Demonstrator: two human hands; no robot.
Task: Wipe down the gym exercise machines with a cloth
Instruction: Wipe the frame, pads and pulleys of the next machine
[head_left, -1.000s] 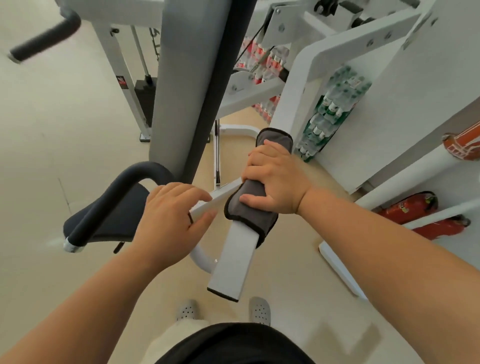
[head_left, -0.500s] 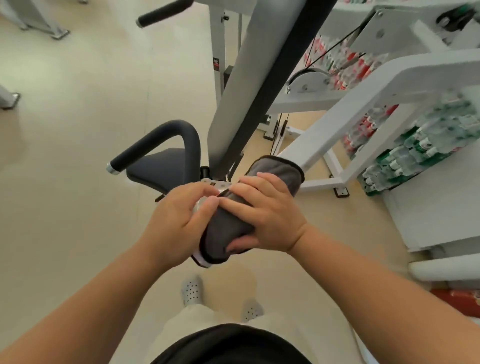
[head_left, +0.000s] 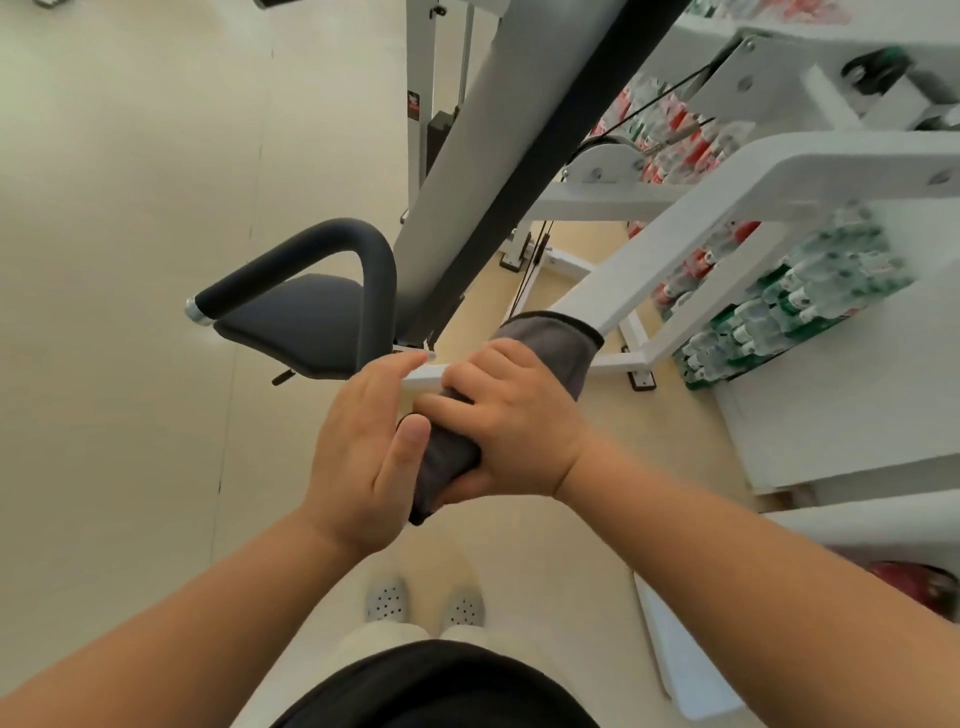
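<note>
in the head view the grey cloth (head_left: 550, 343) is wrapped round the near end of the white frame bar (head_left: 649, 280), which slopes up to the right past packs of bottles (head_left: 795, 306). the padded seat (head_left: 306, 322) and its curved black handle (head_left: 332, 244) sit close on the left, with floor (head_left: 130, 260) stretching away beyond them. the right hand (head_left: 511, 431) has its grip curled round cloth and bar, while the left hand (head_left: 363, 457) lies alongside, grip spread, fingertips on the bare bar and thumb against the cloth.
</note>
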